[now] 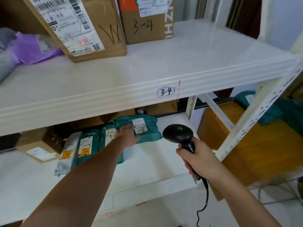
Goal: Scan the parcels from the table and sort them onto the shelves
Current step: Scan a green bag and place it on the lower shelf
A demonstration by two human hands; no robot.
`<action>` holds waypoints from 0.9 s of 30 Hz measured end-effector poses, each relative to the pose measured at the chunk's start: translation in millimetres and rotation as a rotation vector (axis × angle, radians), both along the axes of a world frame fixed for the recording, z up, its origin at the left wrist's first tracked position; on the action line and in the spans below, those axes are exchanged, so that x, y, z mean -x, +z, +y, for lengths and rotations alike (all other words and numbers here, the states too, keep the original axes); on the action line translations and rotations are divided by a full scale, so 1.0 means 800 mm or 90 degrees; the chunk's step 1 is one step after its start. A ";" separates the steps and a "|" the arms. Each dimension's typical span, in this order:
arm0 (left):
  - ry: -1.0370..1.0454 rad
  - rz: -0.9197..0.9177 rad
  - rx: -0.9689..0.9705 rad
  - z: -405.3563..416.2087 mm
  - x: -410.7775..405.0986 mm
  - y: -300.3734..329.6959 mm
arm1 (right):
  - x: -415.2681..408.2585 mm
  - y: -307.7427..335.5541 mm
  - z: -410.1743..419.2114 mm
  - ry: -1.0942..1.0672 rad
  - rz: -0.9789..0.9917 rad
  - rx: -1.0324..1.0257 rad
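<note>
Flat-fingered, our left hand [129, 136] presses the teal parcel [144, 128] (label up, lying crosswise); our right hand [200, 159] grips the scanner [179, 134], head aimed shelfward.

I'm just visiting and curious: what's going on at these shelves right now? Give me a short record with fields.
left hand: left hand lies with straight fingers on a teal parcel on the lower shelf
right hand: right hand grips a black scanner, its green light on
parcel mark: handwriting ends in "-4"
beside it: more teal parcels and a grey one in a row
upper shelf: upper shelf tagged "3-4"; cardboard box marked "3-4"
</note>
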State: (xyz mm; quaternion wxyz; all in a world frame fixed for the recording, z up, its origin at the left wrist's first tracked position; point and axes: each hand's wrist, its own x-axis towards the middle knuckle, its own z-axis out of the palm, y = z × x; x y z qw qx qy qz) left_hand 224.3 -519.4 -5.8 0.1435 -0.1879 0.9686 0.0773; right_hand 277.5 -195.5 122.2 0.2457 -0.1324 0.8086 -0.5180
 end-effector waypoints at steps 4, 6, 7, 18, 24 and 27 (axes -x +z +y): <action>-0.076 -0.023 0.014 0.032 -0.021 0.013 | -0.046 0.017 0.013 -0.056 0.000 0.023; -0.105 -0.018 0.010 0.046 -0.032 0.020 | -0.074 0.026 0.018 -0.092 0.003 0.030; -0.117 -0.013 0.006 0.054 -0.038 0.022 | -0.089 0.030 0.021 -0.108 0.005 0.033; -0.280 -0.010 -0.021 0.204 -0.086 0.057 | -0.231 0.060 0.120 -0.308 0.087 0.020; -0.337 -0.031 -0.121 0.356 -0.098 0.085 | -0.283 0.082 0.219 -0.426 0.115 0.045; -0.417 -0.048 -0.136 0.428 -0.094 0.089 | -0.304 0.087 0.274 -0.463 0.152 0.016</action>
